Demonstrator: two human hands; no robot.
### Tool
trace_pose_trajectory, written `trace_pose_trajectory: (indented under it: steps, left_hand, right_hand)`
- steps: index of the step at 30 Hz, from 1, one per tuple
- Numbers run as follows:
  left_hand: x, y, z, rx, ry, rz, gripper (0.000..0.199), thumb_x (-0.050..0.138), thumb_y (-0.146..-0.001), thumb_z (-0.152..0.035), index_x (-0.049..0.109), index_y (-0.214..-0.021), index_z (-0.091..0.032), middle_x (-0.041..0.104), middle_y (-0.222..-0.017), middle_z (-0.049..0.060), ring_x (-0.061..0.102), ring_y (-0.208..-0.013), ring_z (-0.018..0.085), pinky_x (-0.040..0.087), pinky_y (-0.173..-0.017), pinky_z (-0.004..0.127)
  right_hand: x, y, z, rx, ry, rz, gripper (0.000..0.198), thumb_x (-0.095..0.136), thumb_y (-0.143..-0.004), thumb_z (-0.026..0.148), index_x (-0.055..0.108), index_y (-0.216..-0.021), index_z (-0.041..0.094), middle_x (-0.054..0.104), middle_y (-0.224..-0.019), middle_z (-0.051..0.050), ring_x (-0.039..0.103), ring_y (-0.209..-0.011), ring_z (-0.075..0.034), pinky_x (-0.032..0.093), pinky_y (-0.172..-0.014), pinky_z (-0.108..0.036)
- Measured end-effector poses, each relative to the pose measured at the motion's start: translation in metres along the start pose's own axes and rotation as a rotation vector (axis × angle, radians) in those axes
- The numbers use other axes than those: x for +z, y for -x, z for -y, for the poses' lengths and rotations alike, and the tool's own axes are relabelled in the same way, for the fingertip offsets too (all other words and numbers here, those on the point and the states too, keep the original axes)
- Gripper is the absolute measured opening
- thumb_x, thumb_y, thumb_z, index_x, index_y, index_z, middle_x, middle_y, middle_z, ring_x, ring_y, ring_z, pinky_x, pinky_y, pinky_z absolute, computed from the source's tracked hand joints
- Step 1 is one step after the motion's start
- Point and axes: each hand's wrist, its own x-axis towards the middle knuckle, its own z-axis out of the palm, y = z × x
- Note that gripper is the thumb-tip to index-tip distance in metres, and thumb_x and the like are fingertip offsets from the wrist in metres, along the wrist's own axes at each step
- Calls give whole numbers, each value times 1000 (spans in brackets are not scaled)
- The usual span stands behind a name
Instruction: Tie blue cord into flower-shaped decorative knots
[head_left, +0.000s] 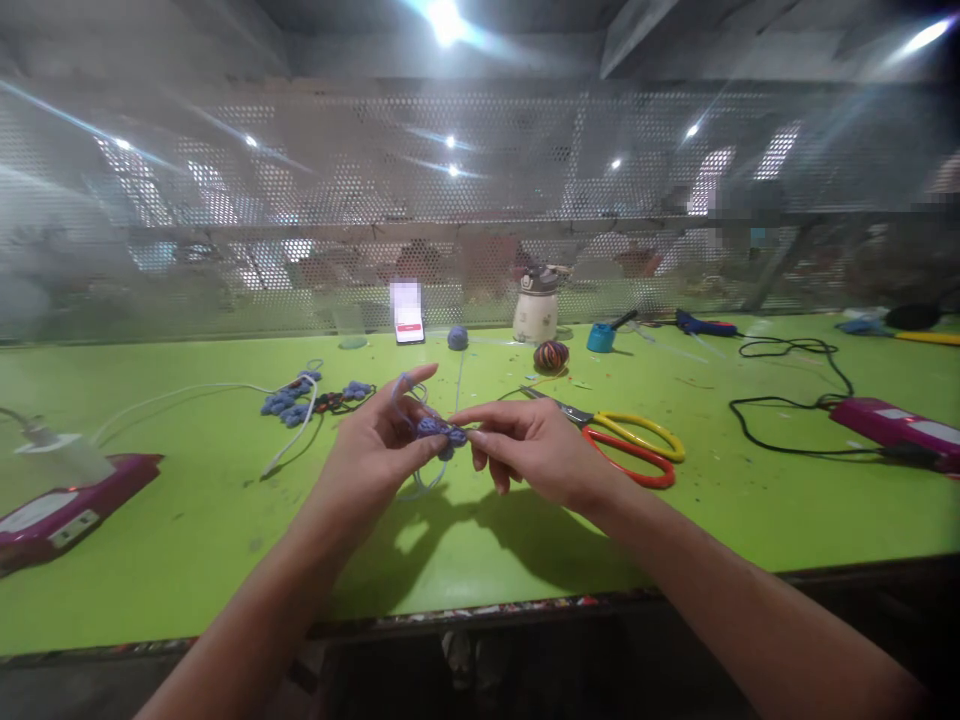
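Note:
A small purple-blue crocheted piece (431, 430) is pinched between the thumb and fingers of my left hand (379, 435). Purple-blue yarn loops over that hand's raised index finger and hangs below the piece. At the piece's right end, my right hand (529, 440) has thumb and index finger closed on a thin tool, mostly hidden, that looks like a crochet hook. From behind the hands a strand runs back to a purple-blue yarn ball (457, 338). Scissors (630, 440) with yellow and red handles lie beside my right hand, partly covered by it.
Blue crocheted pieces (291, 402) and a white cable (202, 387) lie left. Magenta power strips stand at left (82, 505) and right (892, 425). Toward the back are a lit phone (407, 312), a cream jar (535, 308), a multicoloured yarn ball (551, 357) and a teal container (601, 338).

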Motion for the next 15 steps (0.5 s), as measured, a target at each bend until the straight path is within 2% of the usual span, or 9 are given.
trace_pose_trajectory:
  steps: [15]
  left_hand:
    - [3,1,-3,-25,11,-8,65,79,-72,-15,57,-132,-20,64,-79,-1,60,-73,13,49,-69,27]
  right_hand:
    - [0,1,2,46,-31,12,25,59,-87,13,75,-106,16,61,-60,3,55,-38,-5,44,-38,-16]
